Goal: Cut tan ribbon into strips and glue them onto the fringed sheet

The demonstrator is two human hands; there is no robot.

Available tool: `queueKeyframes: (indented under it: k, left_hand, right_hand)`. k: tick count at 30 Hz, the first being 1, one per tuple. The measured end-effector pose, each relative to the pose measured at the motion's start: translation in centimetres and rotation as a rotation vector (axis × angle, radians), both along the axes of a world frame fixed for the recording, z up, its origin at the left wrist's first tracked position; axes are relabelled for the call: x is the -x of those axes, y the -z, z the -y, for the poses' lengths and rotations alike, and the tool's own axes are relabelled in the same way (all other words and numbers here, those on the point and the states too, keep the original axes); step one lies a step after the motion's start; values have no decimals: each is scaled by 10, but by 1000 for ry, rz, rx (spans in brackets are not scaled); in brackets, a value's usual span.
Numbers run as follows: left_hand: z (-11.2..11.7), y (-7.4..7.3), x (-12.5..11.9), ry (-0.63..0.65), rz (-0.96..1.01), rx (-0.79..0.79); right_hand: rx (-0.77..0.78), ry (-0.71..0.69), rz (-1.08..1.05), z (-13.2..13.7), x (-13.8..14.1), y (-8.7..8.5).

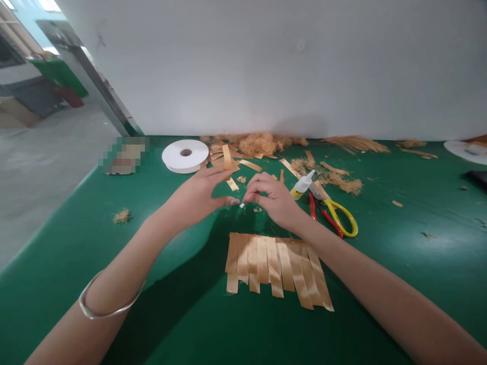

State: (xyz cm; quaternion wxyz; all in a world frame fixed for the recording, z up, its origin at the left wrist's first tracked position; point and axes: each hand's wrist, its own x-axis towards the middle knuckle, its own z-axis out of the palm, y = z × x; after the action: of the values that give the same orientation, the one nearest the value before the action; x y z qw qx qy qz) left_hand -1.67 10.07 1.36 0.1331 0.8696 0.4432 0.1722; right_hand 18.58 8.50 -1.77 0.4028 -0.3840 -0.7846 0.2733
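My left hand (201, 197) has its fingers stretched out and its thumb apart. A tan ribbon strip (227, 156) sticks up at its fingertips, seemingly held between the fingers. My right hand (272, 197) is closed in a pinch beside the left thumb. At its fingertips shows a small white scrap (242, 205), close to the left thumb tip. Below the hands lies a row of overlapping tan ribbon strips (262, 258), joined along the top edge. Just right of my right hand are a white glue bottle (303, 183) with a yellow label and scissors (348, 215) with yellow-and-red handles.
A white tape roll (173, 157) lies at the back left, beside a blurred-out object (125, 156). Frayed tan fibres (261, 143) and ribbon cuttings lie along the white wall (247, 66). Another white roll (466, 151) is at the far right of the green table (182, 324).
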Motion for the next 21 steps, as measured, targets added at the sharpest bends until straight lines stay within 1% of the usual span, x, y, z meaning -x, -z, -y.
queueKeyframes:
  k: [2,5,7,8,9,11,14,16,18,21]
  left_hand:
    - [3,0,5,-22,-25,7]
    - [11,3,8,-38,-86,-11]
    - [15,6,8,-36,-122,-29]
    - [17,7,9,-34,-133,-37]
    - [19,9,9,-32,-141,-44]
    - [21,13,9,-25,-146,-67]
    - [22,16,10,-21,-155,-107]
    - [22,18,9,-35,-164,-128]
    - [22,19,9,-46,-166,-135]
    - [22,20,8,-49,-146,-125]
  right_hand:
    - [90,28,-180,-5,1,1]
    - [371,37,-464,-17,4,4]
    - [533,33,-525,-24,6,5]
    - [569,29,-506,-27,7,6]
    - [569,23,-455,-28,8,5]
    - [514,-6,-294,-26,10,3]
    - [456,-146,-24,-14,15,0]
    - [411,-221,76,-4,18,-1]
    - [288,-199,133,2,20,-1]
    - [68,-79,183,1,22,3]
